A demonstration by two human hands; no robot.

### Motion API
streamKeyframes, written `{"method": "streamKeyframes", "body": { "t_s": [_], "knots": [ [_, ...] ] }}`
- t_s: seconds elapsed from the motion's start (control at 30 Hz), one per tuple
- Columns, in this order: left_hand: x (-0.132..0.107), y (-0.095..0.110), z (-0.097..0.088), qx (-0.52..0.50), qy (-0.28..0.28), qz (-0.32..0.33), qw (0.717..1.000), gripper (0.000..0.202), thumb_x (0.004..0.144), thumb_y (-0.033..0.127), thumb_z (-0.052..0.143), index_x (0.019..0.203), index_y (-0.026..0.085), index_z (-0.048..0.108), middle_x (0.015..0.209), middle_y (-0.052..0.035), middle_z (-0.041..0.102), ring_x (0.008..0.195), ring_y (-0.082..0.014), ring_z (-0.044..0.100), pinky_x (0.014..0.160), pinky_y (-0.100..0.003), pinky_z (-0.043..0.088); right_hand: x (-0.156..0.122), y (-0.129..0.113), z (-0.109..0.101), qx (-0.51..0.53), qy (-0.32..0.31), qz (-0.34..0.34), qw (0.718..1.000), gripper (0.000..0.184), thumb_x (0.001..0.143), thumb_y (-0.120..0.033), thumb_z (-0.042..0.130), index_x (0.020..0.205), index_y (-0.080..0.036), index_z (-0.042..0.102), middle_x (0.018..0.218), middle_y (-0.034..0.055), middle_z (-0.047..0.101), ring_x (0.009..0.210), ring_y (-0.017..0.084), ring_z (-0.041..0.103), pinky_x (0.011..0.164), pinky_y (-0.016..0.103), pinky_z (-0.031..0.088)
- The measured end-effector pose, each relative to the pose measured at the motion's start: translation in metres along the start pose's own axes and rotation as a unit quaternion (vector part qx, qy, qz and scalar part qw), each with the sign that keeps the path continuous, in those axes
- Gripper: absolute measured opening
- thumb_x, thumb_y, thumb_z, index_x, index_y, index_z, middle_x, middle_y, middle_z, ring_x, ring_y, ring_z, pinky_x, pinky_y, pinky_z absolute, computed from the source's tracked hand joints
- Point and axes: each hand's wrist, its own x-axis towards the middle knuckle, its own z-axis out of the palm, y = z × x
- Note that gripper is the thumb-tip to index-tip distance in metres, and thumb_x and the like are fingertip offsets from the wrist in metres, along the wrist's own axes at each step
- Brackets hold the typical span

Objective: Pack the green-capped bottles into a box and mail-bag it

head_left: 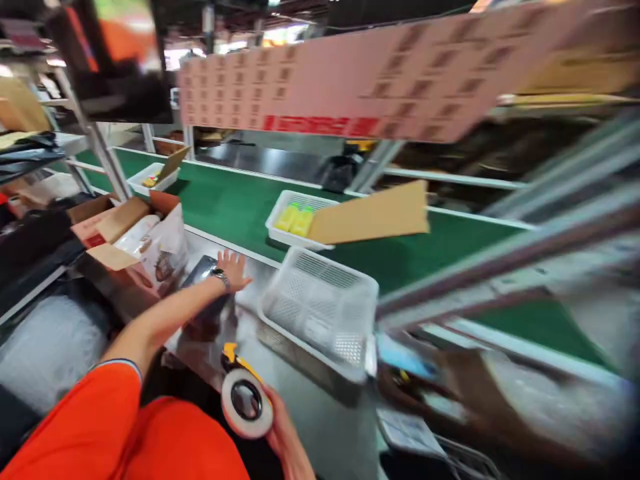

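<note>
My left hand [233, 269] is stretched out over the metal table with its fingers spread and nothing in it. Below its wrist lies a dark, flat, shiny package [200, 269], partly hidden by my forearm. My right hand [283, 430] is wrapped round a yellow tape dispenser [249, 367], which carries a wide roll of tape [231, 405]. Its grip is mostly hidden behind the roll. Right of my left hand, apart from it, stands a white perforated plastic basket [285, 337] with no goods visible inside.
Behind the table runs a green conveyor belt [225, 207]. It bears a white basket [273, 227] with yellow packs and a cardboard sheet [373, 213], plus another basket [135, 181] farther left. An open carton [113, 257] stands at left. A metal frame post [500, 287] slants at right.
</note>
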Motion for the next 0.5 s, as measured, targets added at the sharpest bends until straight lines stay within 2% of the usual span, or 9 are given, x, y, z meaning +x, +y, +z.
{"method": "streamKeyframes", "body": {
  "t_s": [0.03,0.07,0.1,0.13,0.2,0.23,0.3,0.37,0.5],
  "knots": [
    [0.002,0.0,0.013,0.022,-0.049,0.093,0.994,0.063,0.09,0.054,0.085,0.133,0.009,0.077,0.163,-0.0248,0.061,0.158,-0.0389,0.05,0.135,-0.055,0.03,-0.006,0.01,-0.007,0.056,0.049,0.03,0.997,0.061,0.081,-0.083,0.075,0.096,-0.024,0.079,0.087,0.0049,0.085,0.082,0.031,0.082,0.078,0.047,0.071],
    [0.001,-0.006,0.021,0.044,-0.099,0.196,0.975,0.075,0.087,0.054,0.088,0.146,0.012,0.07,0.167,-0.0253,0.057,0.163,-0.0419,0.042,0.137,-0.059,0.023,-0.01,0.017,-0.011,0.117,0.085,0.059,0.988,0.056,0.074,-0.078,0.081,0.089,-0.024,0.079,0.082,0.0049,0.085,0.08,0.033,0.083,0.077,0.047,0.071],
    [-0.003,-0.018,0.023,0.063,-0.147,0.299,0.941,0.084,0.085,0.059,0.087,0.153,0.015,0.065,0.169,-0.0246,0.054,0.165,-0.0442,0.038,0.138,-0.061,0.02,-0.011,0.022,-0.013,0.174,0.104,0.084,0.976,0.05,0.07,-0.07,0.085,0.087,-0.023,0.079,0.083,0.0055,0.086,0.082,0.033,0.084,0.079,0.046,0.071],
    [-0.007,-0.034,0.022,0.083,-0.193,0.398,0.893,0.087,0.085,0.065,0.084,0.155,0.019,0.063,0.169,-0.0235,0.054,0.165,-0.0455,0.037,0.138,-0.064,0.02,-0.01,0.026,-0.012,0.219,0.107,0.1,0.965,0.045,0.07,-0.062,0.087,0.088,-0.021,0.08,0.087,0.0068,0.087,0.085,0.032,0.084,0.082,0.045,0.071],
    [-0.015,-0.064,0.011,0.097,-0.27,0.487,0.825,0.079,0.082,0.067,0.082,0.147,0.022,0.07,0.163,-0.0217,0.06,0.162,-0.0455,0.039,0.137,-0.062,0.019,-0.008,0.029,-0.008,0.27,0.097,0.114,0.951,0.037,0.074,-0.051,0.084,0.092,-0.019,0.082,0.094,0.0086,0.088,0.088,0.03,0.084,0.081,0.041,0.071],
    [-0.018,-0.075,0.006,0.113,-0.301,0.496,0.807,0.071,0.082,0.065,0.082,0.139,0.023,0.075,0.156,-0.0211,0.065,0.159,-0.0445,0.043,0.137,-0.061,0.02,-0.008,0.029,-0.005,0.284,0.094,0.119,0.947,0.035,0.077,-0.049,0.083,0.093,-0.019,0.082,0.095,0.0088,0.088,0.087,0.029,0.084,0.079,0.04,0.07],
    [-0.019,-0.084,0.003,0.144,-0.323,0.475,0.806,0.053,0.082,0.054,0.082,0.124,0.023,0.079,0.14,-0.0197,0.071,0.151,-0.0421,0.049,0.136,-0.061,0.02,-0.006,0.028,0.002,0.297,0.104,0.126,0.941,0.033,0.079,-0.048,0.082,0.095,-0.018,0.082,0.094,0.0089,0.088,0.084,0.029,0.084,0.073,0.037,0.069],
    [-0.016,-0.076,0.013,0.164,-0.287,0.436,0.837,0.044,0.082,0.046,0.081,0.119,0.022,0.078,0.13,-0.0179,0.072,0.142,-0.0403,0.053,0.135,-0.065,0.017,-0.005,0.027,0.008,0.309,0.13,0.111,0.936,0.037,0.079,-0.05,0.083,0.099,-0.018,0.082,0.095,0.009,0.088,0.086,0.029,0.084,0.074,0.037,0.069],
    [-0.001,-0.033,0.05,0.177,-0.143,0.294,0.928,0.046,0.089,0.044,0.077,0.128,0.019,0.074,0.132,-0.0188,0.068,0.139,-0.042,0.05,0.13,-0.078,0.014,-0.008,0.028,0.022,0.329,0.2,0.038,0.922,0.047,0.079,-0.055,0.083,0.109,-0.019,0.082,0.103,0.0082,0.088,0.101,0.029,0.083,0.088,0.038,0.069]
  ]
}}
